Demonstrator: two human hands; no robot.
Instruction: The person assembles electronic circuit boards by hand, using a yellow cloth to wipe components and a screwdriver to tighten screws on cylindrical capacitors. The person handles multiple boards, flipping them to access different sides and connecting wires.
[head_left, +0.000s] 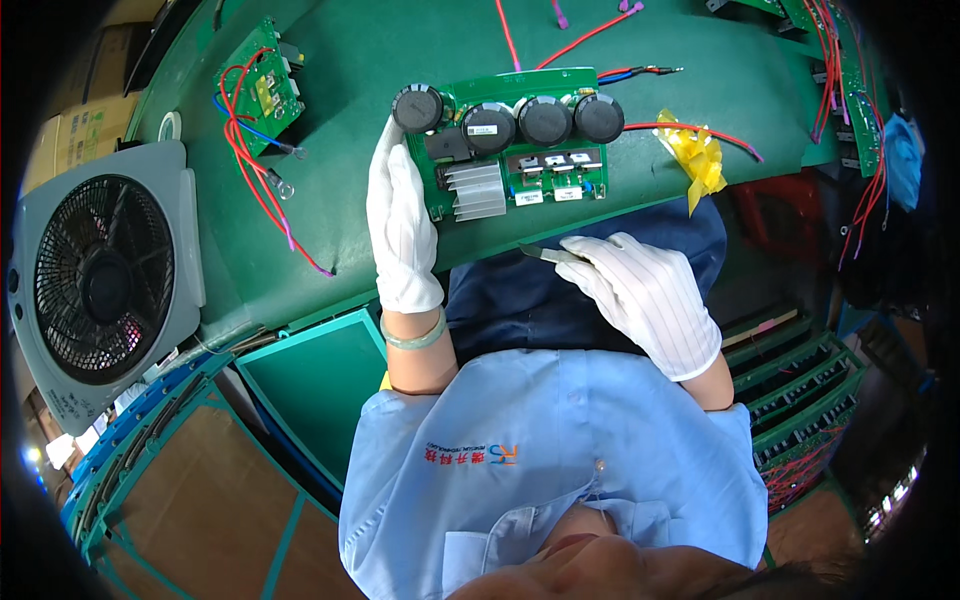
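A green circuit board (480,165) lies near the front edge of the table, bearing several round black capacitors (545,121) and a silver finned heat sink (475,192). My left hand (403,225), in a white glove, rests along the board's left side. Its fingers are stretched out, the tips touching by the leftmost capacitor; the thumb is hidden. My right hand (640,290), gloved too, is closed on a small flat metal blade (541,253). The blade points left, just off the table edge and apart from the board. Red and blue wires (640,72) run out from behind the board.
Right of the board sits crumpled yellow tape (695,155). Another wired board (265,90) lies at the back left, beside a grey box fan (105,265). More boards with red wires (850,90) stand at the far right. A rack of boards (800,380) is at my right side.
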